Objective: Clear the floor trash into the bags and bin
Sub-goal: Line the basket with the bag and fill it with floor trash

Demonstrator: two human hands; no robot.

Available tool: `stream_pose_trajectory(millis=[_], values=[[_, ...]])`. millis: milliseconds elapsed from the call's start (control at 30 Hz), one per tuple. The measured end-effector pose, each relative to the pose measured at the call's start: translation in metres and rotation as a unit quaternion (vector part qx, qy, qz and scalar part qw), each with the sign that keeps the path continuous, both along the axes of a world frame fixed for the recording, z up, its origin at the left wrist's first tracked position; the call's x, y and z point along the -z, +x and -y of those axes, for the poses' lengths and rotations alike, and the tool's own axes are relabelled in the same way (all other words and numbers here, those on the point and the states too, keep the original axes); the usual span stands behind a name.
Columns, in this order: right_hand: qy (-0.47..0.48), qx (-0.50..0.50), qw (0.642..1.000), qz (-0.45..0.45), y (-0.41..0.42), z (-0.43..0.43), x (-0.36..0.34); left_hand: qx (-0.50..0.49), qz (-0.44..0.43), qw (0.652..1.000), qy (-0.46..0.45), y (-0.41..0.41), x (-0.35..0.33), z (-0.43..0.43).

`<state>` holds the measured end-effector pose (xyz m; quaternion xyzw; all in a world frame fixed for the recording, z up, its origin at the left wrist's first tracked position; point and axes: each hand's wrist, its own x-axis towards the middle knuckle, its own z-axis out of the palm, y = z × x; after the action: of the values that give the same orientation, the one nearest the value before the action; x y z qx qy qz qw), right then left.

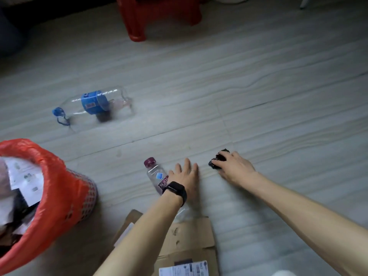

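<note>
**Two pickups at once: weak points to watch**

Right hand (234, 167): fingers curled down over a black crumpled wad (217, 161), holding it against the floor (258, 96). Part of the wad sticks out past the fingertips. It is not lifted yet.

Left hand (184, 176): fingers straight and spread, palm down. The small soda bottle (154, 172) with the purple cap lies on its side, touching the thumb edge, cap pointing away from the wrist. The thumb is hidden, so I cannot tell if it hooks the bottle. No grip visible.

Risks, as judged from here:
- The bottle is round and lying down. A flat push from the spread hand would likely roll it off, out past the thumb side.
- The hold on the wad looks shallow. Loose bits may drop on the carry across to the bin (83, 198), which stands well left of both hands.
- The red bag (51, 176) lining the bin looks heaped with paper. Anything set on top could slide back out.
- Cardboard (189, 236) lies under the left forearm. Weight on it might make it skid.
- The large clear bottle (95, 104) lies well ahead of the left hand. Reaching it from here would mean an overstretch.
</note>
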<state>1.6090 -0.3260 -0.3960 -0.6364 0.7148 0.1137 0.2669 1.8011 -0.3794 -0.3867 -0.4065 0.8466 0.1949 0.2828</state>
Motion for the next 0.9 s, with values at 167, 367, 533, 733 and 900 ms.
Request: stream_pose_trajectory(millis=[167, 367, 533, 733, 900], values=[[-0.038, 0.020, 0.999, -0.019, 0.009, -0.018, 0.013, 0.016, -0.010, 1.000, -0.013, 0.007, 0.004, 0.006], [0.001, 0.038, 0.999, -0.013, 0.011, -0.030, 0.012, 0.007, -0.012, 0.999, 0.031, 0.008, 0.001, 0.021], [0.012, 0.086, 0.991, 0.102, 0.004, -0.011, -0.026, -0.019, -0.050, 0.998, 0.029, 0.011, -0.026, 0.053], [-0.116, 0.088, 0.973, 0.181, 0.041, 0.053, -0.108, -0.048, -0.121, 0.990, -0.060, 0.050, -0.103, 0.116], [-0.204, 0.044, 0.945, 0.251, 0.110, 0.104, -0.166, -0.080, -0.180, 0.966, -0.167, 0.132, -0.177, 0.153]])
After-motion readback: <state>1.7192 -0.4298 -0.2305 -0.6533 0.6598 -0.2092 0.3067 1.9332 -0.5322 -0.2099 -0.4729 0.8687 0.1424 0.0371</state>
